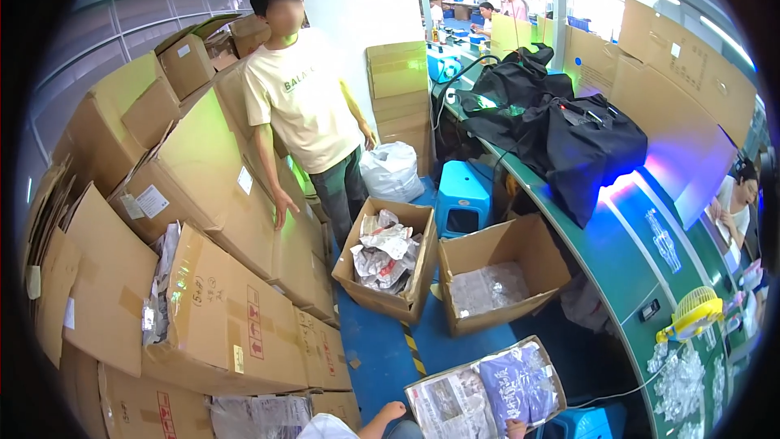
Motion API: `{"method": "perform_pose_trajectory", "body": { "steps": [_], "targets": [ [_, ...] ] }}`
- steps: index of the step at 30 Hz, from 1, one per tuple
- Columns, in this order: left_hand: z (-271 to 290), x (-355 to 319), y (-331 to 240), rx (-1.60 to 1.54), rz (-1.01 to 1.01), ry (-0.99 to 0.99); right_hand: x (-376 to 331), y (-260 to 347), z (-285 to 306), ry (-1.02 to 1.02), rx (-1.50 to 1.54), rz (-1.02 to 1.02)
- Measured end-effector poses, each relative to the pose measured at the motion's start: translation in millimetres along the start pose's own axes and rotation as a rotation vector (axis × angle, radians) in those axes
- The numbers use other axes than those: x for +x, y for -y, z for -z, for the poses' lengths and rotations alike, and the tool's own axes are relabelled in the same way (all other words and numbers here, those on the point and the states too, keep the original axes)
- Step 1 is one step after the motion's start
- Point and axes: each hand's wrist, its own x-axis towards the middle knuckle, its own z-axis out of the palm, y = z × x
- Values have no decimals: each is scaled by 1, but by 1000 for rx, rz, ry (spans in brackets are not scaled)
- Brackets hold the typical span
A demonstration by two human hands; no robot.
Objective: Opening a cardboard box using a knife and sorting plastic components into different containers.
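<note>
Low in the head view, an open cardboard box point(559, 394) holds flat packs side by side: a white printed pack point(449, 406) and a purple-blue pack with white print point(510, 382). My left hand point(393, 411) is just outside the box's near left corner, close to my leg. Its fingers look bent, but too small to make out. At the box's near edge, my right hand point(515, 428) reaches up by the blue pack. Only its fingertip part shows, and whether it grips the rim or touches the pack is unclear.
Beyond stand an open carton point(414, 297) of crumpled paper and another with clear plastic packs point(487, 289). A person point(305, 106) stands by stacked cartons point(236, 309) at left. At right runs a green conveyor table point(617, 276) with a yellow fan point(693, 315). Blue stools point(464, 193) stand beside it.
</note>
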Motion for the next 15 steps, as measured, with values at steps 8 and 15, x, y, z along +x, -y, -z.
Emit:
{"method": "perform_pose_trajectory", "body": {
  "steps": [8,15],
  "targets": [
    [8,1,-2,67,-41,27,-38,-6,18,50,-182,17],
    [13,-1,-14,29,-80,0,-43,17,18,73,-156,-157]
  ]
}}
